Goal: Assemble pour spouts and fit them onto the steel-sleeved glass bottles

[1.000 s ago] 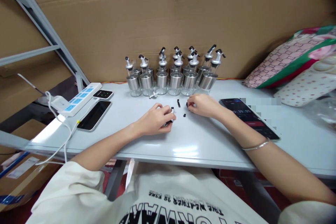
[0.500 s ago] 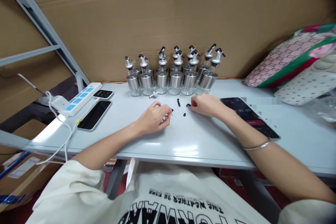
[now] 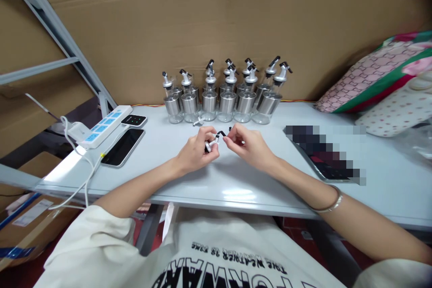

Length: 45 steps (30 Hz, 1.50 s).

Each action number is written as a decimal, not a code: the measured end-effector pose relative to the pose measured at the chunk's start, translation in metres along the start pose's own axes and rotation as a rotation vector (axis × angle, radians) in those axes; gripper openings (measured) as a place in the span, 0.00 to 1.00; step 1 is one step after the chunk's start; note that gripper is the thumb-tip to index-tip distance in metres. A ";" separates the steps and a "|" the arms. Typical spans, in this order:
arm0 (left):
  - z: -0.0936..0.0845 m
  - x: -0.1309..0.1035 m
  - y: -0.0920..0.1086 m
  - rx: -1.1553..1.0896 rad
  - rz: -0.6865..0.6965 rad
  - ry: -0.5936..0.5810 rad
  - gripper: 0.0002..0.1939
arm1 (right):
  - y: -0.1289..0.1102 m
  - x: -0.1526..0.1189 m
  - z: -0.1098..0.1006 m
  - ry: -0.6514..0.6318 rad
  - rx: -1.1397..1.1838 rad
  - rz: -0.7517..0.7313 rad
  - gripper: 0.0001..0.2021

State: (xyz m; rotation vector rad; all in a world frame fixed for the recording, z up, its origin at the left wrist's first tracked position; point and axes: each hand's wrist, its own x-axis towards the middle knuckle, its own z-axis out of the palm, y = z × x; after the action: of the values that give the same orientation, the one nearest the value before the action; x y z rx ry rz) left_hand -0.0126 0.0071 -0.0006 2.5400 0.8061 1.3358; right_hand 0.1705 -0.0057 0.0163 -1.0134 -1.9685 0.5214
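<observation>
My left hand [image 3: 195,150] is closed around a silver bottle pourer [image 3: 210,145], its spout tilted up to the right. My right hand [image 3: 248,145] pinches a small bent black flap cap [image 3: 221,133] between thumb and forefinger. The flap cap's left end meets the spout tip; whether it is fixed there I cannot tell. Just behind my right fingertips, part of a small black piece [image 3: 230,129] shows on the table. A second silver pourer part [image 3: 198,122] lies farther back, in front of several glass bottles with steel sleeves [image 3: 208,100], most topped with black-flapped pourers.
On the left of the table [image 3: 189,189] are a phone [image 3: 123,147], a small black-screened device [image 3: 134,120] and a power strip [image 3: 106,127] with white cables. To the right lies a partly pixelated phone [image 3: 317,153]. Patterned bags [image 3: 357,76] stand at the far right.
My right hand has moved left from the table to my left hand, bringing the black flap cap to the pourer's spout. The pourer is now more visible in my left hand.
</observation>
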 end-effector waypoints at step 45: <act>-0.004 0.004 0.000 -0.124 -0.076 -0.027 0.13 | -0.008 0.000 0.005 -0.278 0.746 0.337 0.09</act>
State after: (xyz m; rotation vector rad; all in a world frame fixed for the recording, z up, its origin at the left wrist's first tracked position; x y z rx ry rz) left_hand -0.0146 0.0088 0.0045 2.4034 0.7807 1.2832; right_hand 0.1626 -0.0106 0.0186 -0.8027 -1.5989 1.5162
